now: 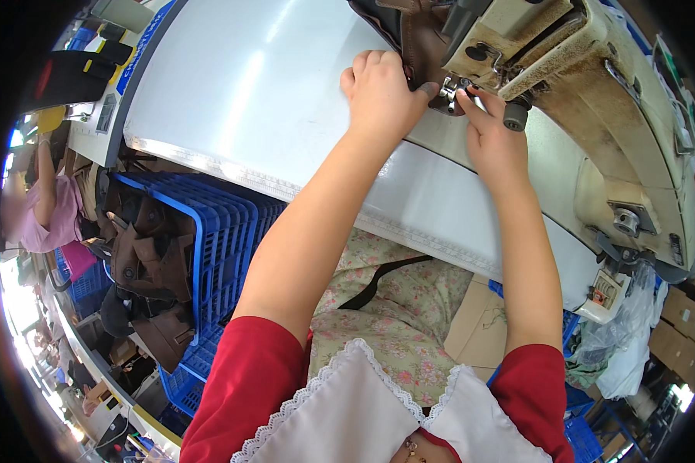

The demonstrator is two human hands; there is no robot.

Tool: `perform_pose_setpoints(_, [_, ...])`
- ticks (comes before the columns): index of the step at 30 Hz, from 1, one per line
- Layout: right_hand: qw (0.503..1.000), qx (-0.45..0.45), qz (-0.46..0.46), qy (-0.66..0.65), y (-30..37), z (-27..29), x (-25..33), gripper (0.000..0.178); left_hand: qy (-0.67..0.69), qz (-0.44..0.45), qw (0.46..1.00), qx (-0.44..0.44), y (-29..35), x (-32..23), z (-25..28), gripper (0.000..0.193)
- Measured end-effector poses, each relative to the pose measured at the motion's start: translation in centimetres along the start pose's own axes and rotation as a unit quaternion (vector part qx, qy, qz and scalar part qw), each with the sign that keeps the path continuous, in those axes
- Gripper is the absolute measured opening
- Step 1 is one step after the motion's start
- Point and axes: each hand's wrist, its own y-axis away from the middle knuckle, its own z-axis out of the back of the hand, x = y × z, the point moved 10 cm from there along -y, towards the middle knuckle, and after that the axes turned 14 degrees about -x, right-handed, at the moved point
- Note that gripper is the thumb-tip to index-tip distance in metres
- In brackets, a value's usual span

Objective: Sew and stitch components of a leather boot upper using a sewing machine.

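A brown leather piece (423, 48) lies at the far end of the white table, partly under the head of a sewing machine (594, 100). My left hand (380, 91) is closed on its left edge, with the thumb reaching toward the metal presser foot (448, 91). From the other side my right hand (498, 140) reaches in, its fingertips drawn together right beside the presser foot and needle area. What those fingertips hold, if anything, is too small to make out. The machine head hides part of the leather.
The white table (208, 85) has a ruler strip along its near edge. Below left stands a blue plastic crate (224, 239) beside brown leather pieces (150, 255). Floral fabric (394, 309) covers my lap. A person in pink (54, 212) is at the far left; cardboard boxes (683, 324) are at right.
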Motion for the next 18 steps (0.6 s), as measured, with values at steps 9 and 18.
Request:
perform_pose_setpoints(9, [0.999,0.013,-0.026,-0.018,-0.1,0.1,-0.1,0.031,-0.015,-0.029,0.999,0.028,-0.1,0.0,-0.1,0.037])
perform_pose_setpoints(18, [1.000,0.008,-0.012,-0.013,-0.1,0.1,0.3,0.029,-0.050,-0.046,0.995,0.079,-0.5,0.4,-1.4,0.042])
